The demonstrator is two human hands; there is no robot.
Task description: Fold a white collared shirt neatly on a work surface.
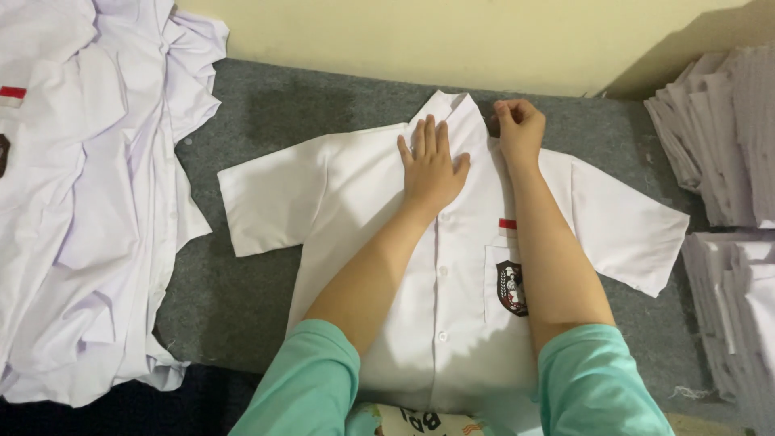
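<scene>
White shirt (452, 274) lies flat on the grey mat (242, 299) because your left hand (432, 165), open, presses it while your right hand (519, 129) pinches its collar (460, 109).

Bare grey mat (242, 307) open on either side of the spread white shirt (452, 291). Blocked at far left by a heap of loose white shirts (89, 210), at far right by stacks of folded cloth (726, 161); wall (452, 40) close behind the collar.

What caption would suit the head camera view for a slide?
Left hand flat on a spread white shirt, right hand at its collar, between shirt heaps.
</scene>
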